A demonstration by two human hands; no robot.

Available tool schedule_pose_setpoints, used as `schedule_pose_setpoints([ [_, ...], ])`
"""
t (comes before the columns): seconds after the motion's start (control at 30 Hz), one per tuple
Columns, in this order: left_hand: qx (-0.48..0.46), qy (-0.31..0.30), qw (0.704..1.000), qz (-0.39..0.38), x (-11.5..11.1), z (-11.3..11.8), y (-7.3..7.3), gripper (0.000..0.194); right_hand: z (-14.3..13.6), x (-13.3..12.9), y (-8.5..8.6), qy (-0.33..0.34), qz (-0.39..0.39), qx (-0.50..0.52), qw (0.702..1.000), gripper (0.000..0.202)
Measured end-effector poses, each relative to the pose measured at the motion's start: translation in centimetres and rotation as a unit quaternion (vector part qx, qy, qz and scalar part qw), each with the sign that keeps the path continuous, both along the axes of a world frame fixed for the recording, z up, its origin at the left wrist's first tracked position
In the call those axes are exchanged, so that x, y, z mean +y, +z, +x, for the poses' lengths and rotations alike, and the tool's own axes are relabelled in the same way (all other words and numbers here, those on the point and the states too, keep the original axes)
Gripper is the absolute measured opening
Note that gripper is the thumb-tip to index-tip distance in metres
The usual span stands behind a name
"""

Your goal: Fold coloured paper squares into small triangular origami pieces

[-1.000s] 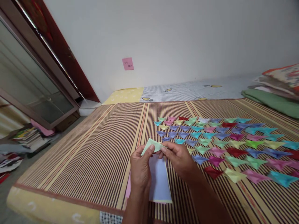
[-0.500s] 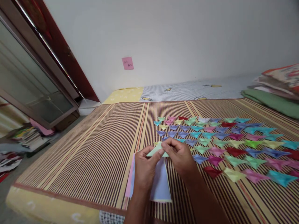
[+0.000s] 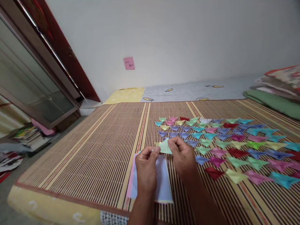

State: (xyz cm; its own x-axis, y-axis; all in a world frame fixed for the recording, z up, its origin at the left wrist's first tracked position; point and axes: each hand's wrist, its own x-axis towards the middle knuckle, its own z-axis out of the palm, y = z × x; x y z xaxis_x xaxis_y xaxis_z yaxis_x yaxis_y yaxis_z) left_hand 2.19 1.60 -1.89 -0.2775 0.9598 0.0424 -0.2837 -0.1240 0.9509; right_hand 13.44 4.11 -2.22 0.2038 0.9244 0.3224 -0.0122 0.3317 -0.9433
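Note:
A pale green folded paper (image 3: 166, 147) is held up between both hands. My left hand (image 3: 146, 165) pinches its left corner between thumb and fingers. The right end is gripped by my right hand (image 3: 184, 156), thumb against the fingers. Beneath my left hand lies a stack of paper sheets (image 3: 163, 184), blue on top with pink showing at the left edge. To the right, rows of small folded paper pieces (image 3: 236, 161) in many colours are spread over the striped mat (image 3: 105, 150).
Folded green cloth (image 3: 272, 101) and pillows (image 3: 283, 81) lie at the right back. A pink note (image 3: 129, 63) is stuck on the wall (image 3: 164, 40). Books (image 3: 27, 134) are piled at the left, beyond the mat's edge.
My hands have moved slightly apart. The green paper has shifted right; more of its face shows, and my left hand now holds only its left corner.

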Motion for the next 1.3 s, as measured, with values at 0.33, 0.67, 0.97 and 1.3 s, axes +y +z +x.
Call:
schedule_pose_setpoints([
  [0.33,0.04,-0.076,0.996,-0.008,0.3,-1.1,0.4,0.033,0.6,0.0,0.1,0.073,-0.031,0.001,0.997,0.027],
  [0.67,-0.063,-0.046,0.997,-0.019,0.6,-1.8,-0.1,0.028,0.1,0.1,0.1,0.158,-0.087,0.025,0.983,0.027],
  [0.97,-0.155,-0.034,0.987,-0.028,0.7,-0.8,0.0,0.027,-0.3,-0.1,0.1,0.134,-0.066,0.022,0.989,0.028],
  [1.3,-0.063,-0.018,0.998,-0.015,0.6,-1.2,-0.4,0.025,2.1,0.6,0.4,0.026,-0.042,0.033,0.998,0.027],
])
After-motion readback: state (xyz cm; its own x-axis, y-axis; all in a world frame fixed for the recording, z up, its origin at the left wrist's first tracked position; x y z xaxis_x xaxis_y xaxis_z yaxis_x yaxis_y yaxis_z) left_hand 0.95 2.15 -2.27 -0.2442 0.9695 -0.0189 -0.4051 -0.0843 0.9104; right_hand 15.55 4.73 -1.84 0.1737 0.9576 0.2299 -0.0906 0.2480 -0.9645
